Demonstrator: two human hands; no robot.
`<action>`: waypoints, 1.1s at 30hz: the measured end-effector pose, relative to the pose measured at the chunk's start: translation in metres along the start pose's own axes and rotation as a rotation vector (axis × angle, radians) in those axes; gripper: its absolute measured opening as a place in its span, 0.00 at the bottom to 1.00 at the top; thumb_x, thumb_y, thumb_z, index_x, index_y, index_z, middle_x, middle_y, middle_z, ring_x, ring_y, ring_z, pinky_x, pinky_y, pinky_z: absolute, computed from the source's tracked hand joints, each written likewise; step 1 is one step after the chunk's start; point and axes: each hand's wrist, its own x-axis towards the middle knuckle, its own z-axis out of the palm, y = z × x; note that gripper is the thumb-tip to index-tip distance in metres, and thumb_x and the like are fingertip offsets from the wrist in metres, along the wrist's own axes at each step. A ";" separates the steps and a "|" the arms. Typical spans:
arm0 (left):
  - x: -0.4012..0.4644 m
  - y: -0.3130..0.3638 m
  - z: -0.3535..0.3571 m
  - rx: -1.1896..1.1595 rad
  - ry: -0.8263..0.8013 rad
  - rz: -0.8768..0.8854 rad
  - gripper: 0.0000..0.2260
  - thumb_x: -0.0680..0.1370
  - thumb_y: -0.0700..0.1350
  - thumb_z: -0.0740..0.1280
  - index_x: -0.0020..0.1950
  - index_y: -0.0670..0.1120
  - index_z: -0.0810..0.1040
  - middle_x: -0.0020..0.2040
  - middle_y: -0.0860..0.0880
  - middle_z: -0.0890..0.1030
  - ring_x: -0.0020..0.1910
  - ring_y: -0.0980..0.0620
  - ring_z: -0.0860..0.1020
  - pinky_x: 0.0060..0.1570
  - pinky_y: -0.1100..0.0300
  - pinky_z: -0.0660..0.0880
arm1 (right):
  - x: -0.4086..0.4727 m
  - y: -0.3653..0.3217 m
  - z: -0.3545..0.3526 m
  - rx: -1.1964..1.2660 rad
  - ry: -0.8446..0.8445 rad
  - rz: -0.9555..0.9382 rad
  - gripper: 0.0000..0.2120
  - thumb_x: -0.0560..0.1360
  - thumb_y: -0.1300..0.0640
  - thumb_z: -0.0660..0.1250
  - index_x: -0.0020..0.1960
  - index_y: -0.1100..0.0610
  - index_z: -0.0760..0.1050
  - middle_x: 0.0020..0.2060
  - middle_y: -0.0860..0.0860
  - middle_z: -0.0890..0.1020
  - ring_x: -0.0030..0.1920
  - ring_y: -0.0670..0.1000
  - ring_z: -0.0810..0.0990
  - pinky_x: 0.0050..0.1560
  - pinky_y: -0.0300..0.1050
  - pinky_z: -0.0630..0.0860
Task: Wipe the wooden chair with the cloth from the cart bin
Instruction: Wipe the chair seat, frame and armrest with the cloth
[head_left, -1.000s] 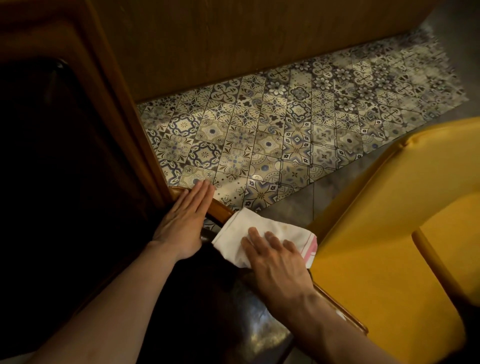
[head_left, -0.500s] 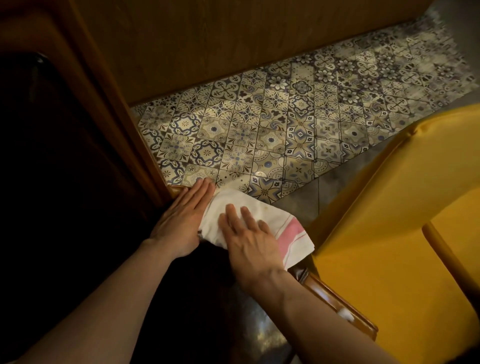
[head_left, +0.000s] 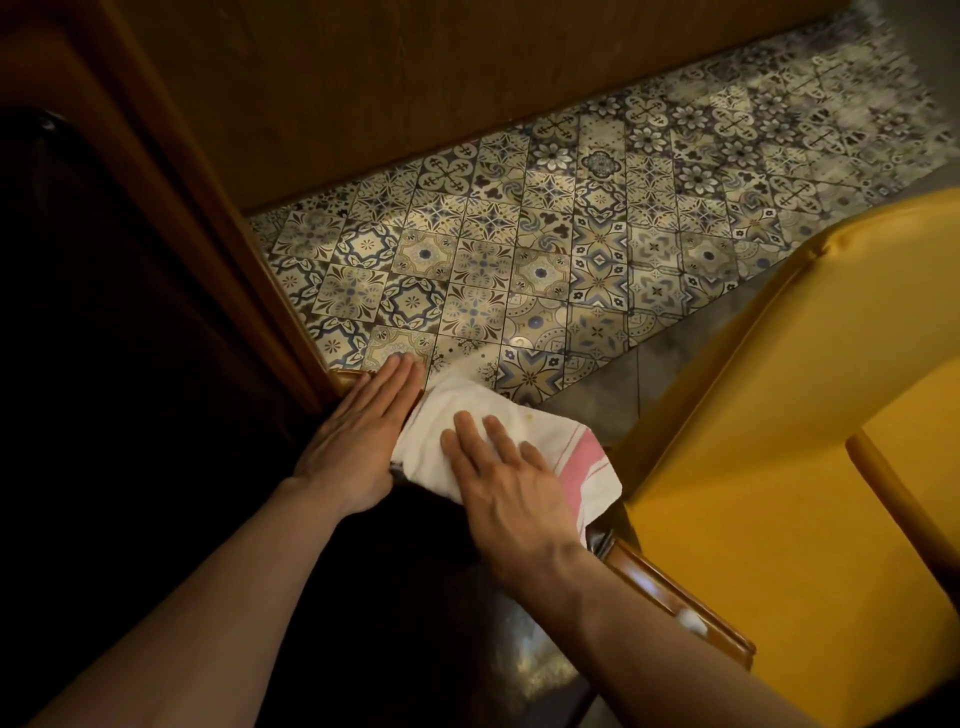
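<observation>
The wooden chair shows its glossy brown top rail running from lower right up to the left, with a dark seat below it. A white cloth with a pink stripe at its right end lies draped over the rail. My right hand lies flat on the cloth, fingers spread, pressing it onto the rail. My left hand rests flat on the rail's left end, fingers together, its edge touching the cloth. The rail under both hands is hidden.
A yellow padded chair stands close on the right. Patterned floor tiles spread ahead, bounded by a wooden wall panel at the back. A dark wooden table edge runs along the left.
My right hand has slid the cloth leftward along the rail until it met my left hand, exposing more rail at lower right. My left hand has stayed in place.
</observation>
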 end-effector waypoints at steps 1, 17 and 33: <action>0.000 0.001 0.000 0.000 -0.003 -0.004 0.52 0.69 0.34 0.67 0.80 0.48 0.33 0.80 0.53 0.31 0.77 0.57 0.29 0.75 0.59 0.32 | -0.005 0.002 -0.002 -0.005 -0.019 0.002 0.29 0.83 0.58 0.49 0.80 0.56 0.41 0.81 0.54 0.42 0.79 0.60 0.43 0.75 0.59 0.56; 0.000 0.016 -0.013 0.001 -0.094 -0.111 0.52 0.72 0.32 0.66 0.78 0.50 0.29 0.78 0.52 0.28 0.76 0.55 0.27 0.77 0.54 0.35 | -0.124 0.063 -0.061 0.468 0.326 0.247 0.28 0.70 0.62 0.60 0.69 0.46 0.71 0.61 0.47 0.82 0.58 0.56 0.81 0.50 0.52 0.77; -0.013 0.175 0.044 0.085 -0.097 0.420 0.47 0.70 0.50 0.65 0.81 0.43 0.41 0.82 0.48 0.40 0.80 0.52 0.35 0.78 0.51 0.39 | -0.169 0.060 0.067 0.277 0.118 0.268 0.35 0.73 0.55 0.39 0.78 0.55 0.30 0.77 0.55 0.30 0.76 0.61 0.30 0.76 0.61 0.37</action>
